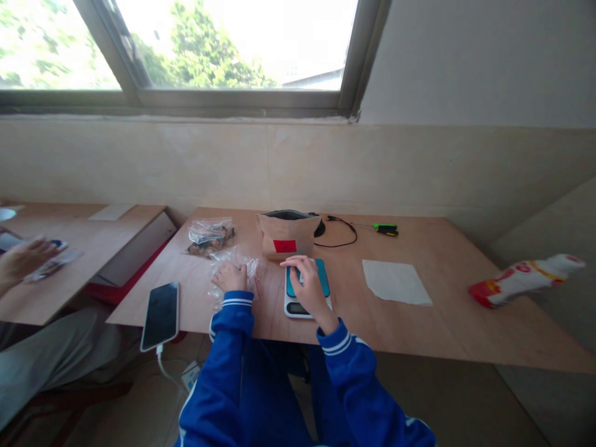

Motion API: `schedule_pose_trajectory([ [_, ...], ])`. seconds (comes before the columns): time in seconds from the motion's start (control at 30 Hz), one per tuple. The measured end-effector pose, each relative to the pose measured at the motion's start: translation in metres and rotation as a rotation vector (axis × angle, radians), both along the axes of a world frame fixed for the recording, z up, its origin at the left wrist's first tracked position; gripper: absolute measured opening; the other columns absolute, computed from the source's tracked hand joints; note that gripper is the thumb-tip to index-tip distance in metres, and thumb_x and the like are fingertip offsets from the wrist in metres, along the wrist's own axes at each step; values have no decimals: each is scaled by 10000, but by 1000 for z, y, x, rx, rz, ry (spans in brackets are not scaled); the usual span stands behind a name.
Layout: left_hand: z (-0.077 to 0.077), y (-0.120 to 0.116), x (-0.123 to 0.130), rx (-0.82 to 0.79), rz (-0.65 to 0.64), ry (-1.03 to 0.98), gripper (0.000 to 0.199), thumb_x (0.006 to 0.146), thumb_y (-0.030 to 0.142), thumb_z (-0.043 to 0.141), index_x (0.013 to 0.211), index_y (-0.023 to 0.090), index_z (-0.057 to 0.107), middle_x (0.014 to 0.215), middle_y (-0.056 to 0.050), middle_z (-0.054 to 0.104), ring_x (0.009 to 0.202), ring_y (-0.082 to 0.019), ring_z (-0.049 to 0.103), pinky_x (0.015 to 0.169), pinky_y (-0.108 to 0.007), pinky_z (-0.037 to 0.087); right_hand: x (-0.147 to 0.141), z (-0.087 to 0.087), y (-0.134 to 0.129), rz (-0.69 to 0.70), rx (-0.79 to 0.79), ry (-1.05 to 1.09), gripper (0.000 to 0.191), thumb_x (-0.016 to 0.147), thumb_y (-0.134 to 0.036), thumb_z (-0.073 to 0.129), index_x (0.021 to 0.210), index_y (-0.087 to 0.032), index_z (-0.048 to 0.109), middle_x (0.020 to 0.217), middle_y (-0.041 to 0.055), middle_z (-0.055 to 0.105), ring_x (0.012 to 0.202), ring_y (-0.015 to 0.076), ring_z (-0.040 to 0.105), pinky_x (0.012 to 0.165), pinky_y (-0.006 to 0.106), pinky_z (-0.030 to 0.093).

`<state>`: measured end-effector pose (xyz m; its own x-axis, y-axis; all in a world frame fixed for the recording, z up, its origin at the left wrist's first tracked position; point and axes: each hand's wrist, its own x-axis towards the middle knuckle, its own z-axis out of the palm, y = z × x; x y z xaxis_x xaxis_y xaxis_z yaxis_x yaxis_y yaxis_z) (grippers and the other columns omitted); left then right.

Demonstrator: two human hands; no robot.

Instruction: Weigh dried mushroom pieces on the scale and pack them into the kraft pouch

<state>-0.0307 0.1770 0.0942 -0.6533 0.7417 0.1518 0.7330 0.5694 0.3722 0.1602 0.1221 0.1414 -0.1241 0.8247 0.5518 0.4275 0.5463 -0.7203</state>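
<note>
My left hand (230, 277) rests on a heap of clear plastic bags (252, 273), fingers bent down onto the plastic; whether they grip any of it is hard to tell. Above a small white and teal scale (322, 276) hovers my right hand (305, 279), its fingers apart and pointing left, with nothing seen in it. Part of the scale is hidden under that hand. Behind the scale stands a brown paper pouch (295, 234) with a red label, its top open. Clear bags with brown dried pieces (205, 247) lie left of the pouch.
A phone (161, 315) with a white cable lies at the front left edge. White paper (395, 282), a black cable (356, 234), screwdrivers (385, 230) and a red-white bottle (521, 282) are to the right. Another person's hand (28, 261) is at the left table.
</note>
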Motion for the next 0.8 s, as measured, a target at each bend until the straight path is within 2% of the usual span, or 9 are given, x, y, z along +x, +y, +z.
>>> schedule_pose_trajectory([
  [0.07, 9, -8, -3, 10, -37, -3, 233, 814, 306, 483, 917, 123, 582, 928, -188, 654, 949, -347, 606, 838, -483, 399, -6, -15, -9, 0, -72, 97, 254, 901, -146, 423, 946, -257, 647, 974, 58, 627, 983, 231, 559, 913, 420, 420],
  [0.17, 24, -30, 3, 162, -175, -70, 159, 852, 290, 440, 851, 175, 550, 790, -83, 631, 807, -249, 621, 751, -368, 434, -17, -29, -17, 23, -166, 242, 232, 920, -189, 403, 944, -257, 624, 977, 53, 621, 986, 219, 565, 887, 393, 451],
  [0.27, 35, -57, 19, 341, -390, -250, 135, 862, 302, 459, 794, 200, 515, 636, 2, 549, 628, -177, 577, 641, -296, 425, -27, -31, -19, 37, -237, 347, 218, 946, -267, 398, 1067, -258, 579, 1085, 62, 608, 1039, 207, 566, 879, 365, 468],
  [0.4, 47, -84, 42, 410, -581, -406, 138, 868, 323, 490, 804, 207, 526, 612, 30, 527, 562, -144, 537, 574, -268, 413, -30, -30, -18, 110, -293, 390, 372, 905, -337, 518, 1265, -274, 446, 1248, 84, 530, 1140, 208, 533, 890, 345, 485],
  [0.47, 52, -92, 50, 423, -656, -449, 116, 875, 304, 495, 825, 208, 536, 642, 27, 546, 579, -139, 542, 576, -264, 425, -27, -33, -17, 148, -342, 382, 398, 875, -358, 571, 1246, -276, 455, 1243, 84, 530, 1126, 211, 541, 841, 331, 506],
  [0.6, 59, -101, 60, 469, -742, -430, 61, 860, 241, 527, 829, 206, 567, 743, -3, 567, 689, -153, 565, 640, -283, 472, -20, -44, -15, 224, -416, 420, 253, 856, -413, 592, 1048, -250, 569, 1090, 60, 613, 988, 206, 608, 810, 338, 514],
  [0.7, 59, -103, 64, 532, -691, -289, 90, 839, 256, 579, 776, 210, 624, 856, -54, 566, 841, -210, 573, 786, -398, 495, -20, -48, -14, 286, -496, 568, 281, 853, -482, 575, 1000, -243, 587, 989, 48, 656, 897, 200, 638, 770, 334, 524],
  [0.8, 59, -104, 70, 600, -648, -170, 95, 808, 284, 641, 739, 223, 664, 1104, -105, 546, 1115, -295, 515, 980, -538, 407, -24, -50, -14, 259, -531, 692, 339, 831, -543, 575, 990, -244, 597, 959, 49, 671, 876, 208, 649, 753, 337, 537],
])
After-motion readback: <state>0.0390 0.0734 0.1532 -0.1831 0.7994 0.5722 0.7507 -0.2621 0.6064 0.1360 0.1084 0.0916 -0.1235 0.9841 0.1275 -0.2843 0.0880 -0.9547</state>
